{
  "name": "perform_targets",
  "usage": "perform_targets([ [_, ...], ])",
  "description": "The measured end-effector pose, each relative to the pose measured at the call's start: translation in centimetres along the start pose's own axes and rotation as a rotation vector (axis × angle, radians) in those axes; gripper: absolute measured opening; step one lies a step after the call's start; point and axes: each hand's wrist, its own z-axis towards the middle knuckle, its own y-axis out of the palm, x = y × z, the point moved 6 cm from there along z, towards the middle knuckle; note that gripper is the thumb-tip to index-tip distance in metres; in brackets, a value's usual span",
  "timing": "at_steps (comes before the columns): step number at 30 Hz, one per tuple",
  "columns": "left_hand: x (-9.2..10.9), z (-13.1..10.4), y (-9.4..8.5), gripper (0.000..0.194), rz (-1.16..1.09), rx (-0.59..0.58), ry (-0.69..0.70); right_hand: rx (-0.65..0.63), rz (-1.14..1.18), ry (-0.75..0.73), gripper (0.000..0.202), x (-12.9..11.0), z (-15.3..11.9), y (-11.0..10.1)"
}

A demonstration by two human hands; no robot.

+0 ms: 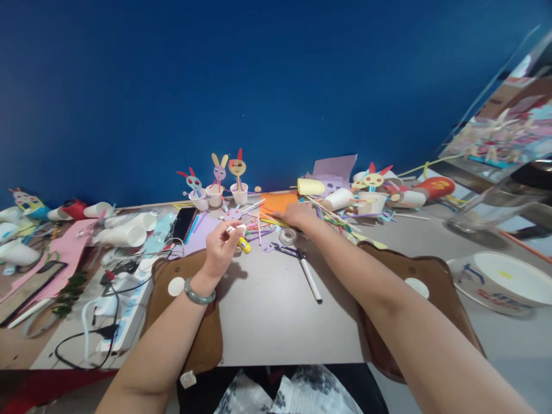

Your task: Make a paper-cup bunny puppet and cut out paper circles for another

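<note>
My left hand (219, 246) is closed, thumb and fingers pinched on a small white piece (238, 229) that I cannot clearly identify. Just beside its fingertips is a yellow glue stick (244, 245). A purple paper rabbit head (233, 214) shows right behind that hand. Farther right, my right hand (301, 215) reaches over the pile, its fingers stretched out at an orange paper sheet (278, 202) and partly hidden. A roll of clear tape (287, 236), scissors (284, 249) and a black-and-white marker (309, 277) lie below it.
Paper cups with rabbit figures (215, 195) stand along the blue wall. A phone (183, 224), a power strip (129, 310) with cables, and loose cups (123, 234) are at left. Brown mats (172, 322) lie under both arms. A white tub (509, 282) stands at right.
</note>
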Motion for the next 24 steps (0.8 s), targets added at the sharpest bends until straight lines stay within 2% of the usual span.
perform_targets([
  [4, 0.1, -0.3, 0.3, 0.038, 0.055, -0.063, 0.014, 0.015, -0.022, -0.021, 0.081, -3.0, 1.0, 1.3],
  [7, 0.2, -0.2, 0.1, 0.036, 0.067, -0.067, 0.017, 0.048, -0.013, -0.081, 0.07, -3.1, 1.9, 0.0],
  [9, 0.1, -0.1, 0.0, 0.036, 0.072, -0.062, 0.014, 0.1, -0.046, -0.048, 0.059, -1.1, 2.7, -1.7],
  [13, -0.5, -0.1, 0.0, 0.036, 0.077, -0.068, -0.001, 0.192, -0.172, 0.116, 0.045, 5.0, 3.8, -4.6],
  [17, -0.6, -0.2, 0.1, 0.035, 0.099, -0.088, 0.026, 0.152, -0.239, 0.222, 0.045, 9.9, 4.6, -4.5],
  [21, 0.0, -0.2, 0.0, 0.032, 0.164, -0.097, 0.092, 0.103, -0.233, 0.166, 0.04, 11.6, 4.9, -3.7],
  [24, 0.4, 0.0, -0.1, 0.032, 0.18, -0.082, 0.127, 0.139, -0.204, 0.148, 0.038, 12.0, 4.7, -4.6],
])
